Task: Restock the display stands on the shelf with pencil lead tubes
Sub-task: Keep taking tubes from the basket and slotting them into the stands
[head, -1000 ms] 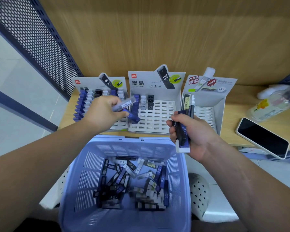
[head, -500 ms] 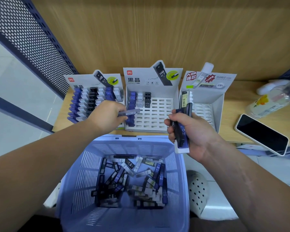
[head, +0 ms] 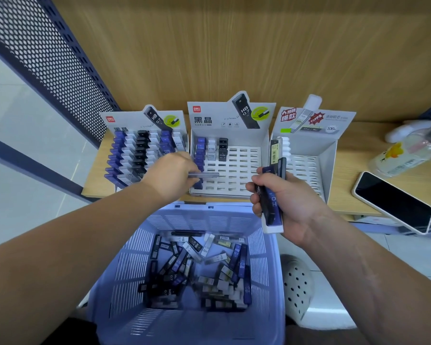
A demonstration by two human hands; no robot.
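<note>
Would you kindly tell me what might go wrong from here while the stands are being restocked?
The left grip holds a clear tube flat over the middle stand; turning it into a slot may knock the blue tubes beside it.
The right grip clutches a bundle of tubes by the basket rim; one could slip out.
The phone overhangs the shelf edge; an arm might push it off.

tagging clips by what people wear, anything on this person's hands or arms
Nothing worn shows: the left hand and right hand are bare, with no gloves, rings or watch, and both forearms are uncovered to the frame edge, no sleeves in view.
</note>
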